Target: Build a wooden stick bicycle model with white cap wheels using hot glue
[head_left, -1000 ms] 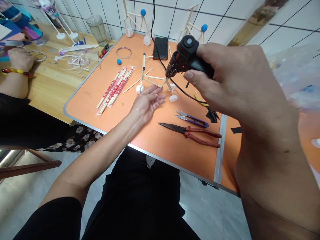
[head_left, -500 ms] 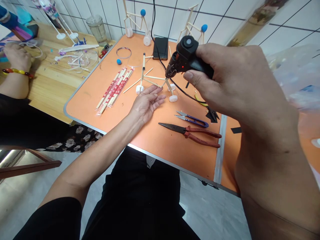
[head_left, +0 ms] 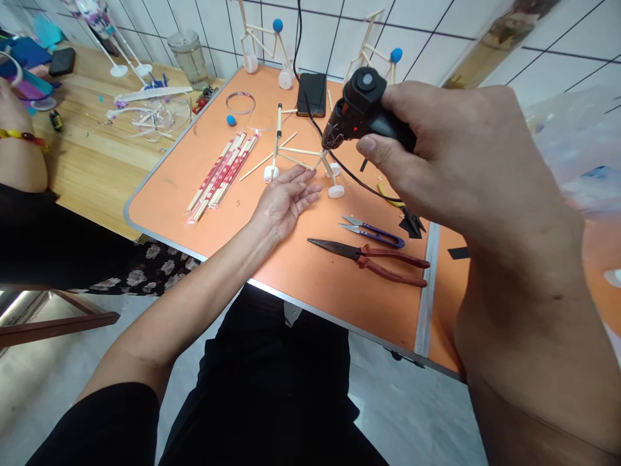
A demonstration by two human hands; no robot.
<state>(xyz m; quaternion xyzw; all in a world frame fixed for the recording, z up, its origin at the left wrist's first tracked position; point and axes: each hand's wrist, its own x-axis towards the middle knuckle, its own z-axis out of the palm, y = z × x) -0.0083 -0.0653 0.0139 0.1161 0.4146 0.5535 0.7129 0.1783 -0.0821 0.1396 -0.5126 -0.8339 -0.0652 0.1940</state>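
Head view: the right hand [head_left: 436, 149] was closed around the glue gun [head_left: 361, 113] above the table's [head_left: 310, 285] far edge, its barrel slanting down-left, nozzle toward the stick frame [head_left: 301, 152]. The left hand [head_left: 284, 200] lay open beside the frame, holding nothing.

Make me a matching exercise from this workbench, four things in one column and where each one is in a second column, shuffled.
Things:
1 glue gun
2 red-handled pliers
3 phone
4 chopstick packs

Places:
A lying at the far end of the orange table
B gripped in the right hand
C lying left of the left hand
D lying right of the left hand, beside the purple snips

Pairs: 1-B, 2-D, 3-A, 4-C
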